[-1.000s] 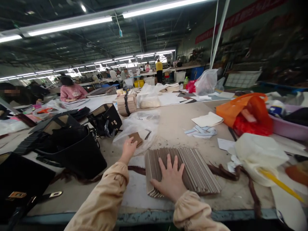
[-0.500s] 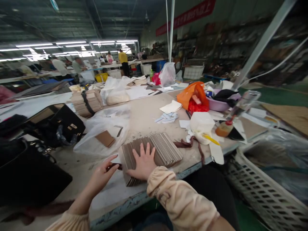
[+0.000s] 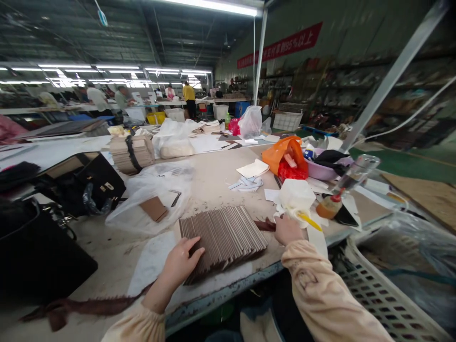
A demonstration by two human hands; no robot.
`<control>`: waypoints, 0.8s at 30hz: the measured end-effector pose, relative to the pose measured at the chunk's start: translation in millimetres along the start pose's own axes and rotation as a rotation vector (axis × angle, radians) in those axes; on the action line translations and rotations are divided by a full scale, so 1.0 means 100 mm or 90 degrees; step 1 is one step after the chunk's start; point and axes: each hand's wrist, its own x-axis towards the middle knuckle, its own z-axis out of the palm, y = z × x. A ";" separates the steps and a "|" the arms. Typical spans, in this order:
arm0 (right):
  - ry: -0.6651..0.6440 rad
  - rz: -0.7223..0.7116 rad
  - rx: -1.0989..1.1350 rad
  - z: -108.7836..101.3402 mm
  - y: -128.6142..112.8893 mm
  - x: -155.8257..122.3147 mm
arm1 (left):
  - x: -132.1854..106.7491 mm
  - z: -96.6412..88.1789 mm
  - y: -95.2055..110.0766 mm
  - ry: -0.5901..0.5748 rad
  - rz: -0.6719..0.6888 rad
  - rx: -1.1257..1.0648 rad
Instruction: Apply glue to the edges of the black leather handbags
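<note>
Head view, panels (image 3: 224,235) on table (image 3: 213,173), ceiling lights (image 3: 231,7)

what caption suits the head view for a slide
Left fingers on stacked brown panels, right fingers at a brown strip.

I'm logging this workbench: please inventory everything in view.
Row of thin flat boards: one, brown-grey, front centre
Frayed cloth strip: one or two (middle hidden), dark brown, either side of the row
Thin plastic sheet: one, translucent, left of centre
Flat rectangular piece: one, brown, on the sheet
Slim L-shaped rod: one, dark, on the sheet
Boxy handbags: at least two, black, left
Banded bundle: one, beige, back left
Open bag: one, orange, back right
Round basin: one, lilac, beside the bag
Squarish plastic container: one, white, right
Slotted plastic crate: one, white, lower right
Worktable: one, beige, centre
Co-workers: several, varied clothing, background
Left hand: one, beige sleeve, at the row's left end
Right hand: one, beige sleeve, at the strip
</note>
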 end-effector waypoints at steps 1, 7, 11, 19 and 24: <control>-0.010 0.011 -0.012 0.03 0.07 0.03 | 0.00 0.00 0.00 0.001 -0.004 0.002; 0.001 -0.005 0.036 0.03 0.02 0.13 | -0.03 -0.03 0.03 0.010 -0.019 -0.042; 0.073 -0.068 0.126 -0.22 -0.27 0.17 | -0.06 -0.08 0.01 0.005 -0.040 -0.112; 0.136 -0.438 0.302 -0.12 -1.62 -0.20 | -0.11 -0.03 -0.15 0.069 -0.106 -0.286; 0.055 -0.577 0.411 0.28 -2.18 -0.44 | -0.16 -0.13 -0.24 0.073 -0.099 -0.469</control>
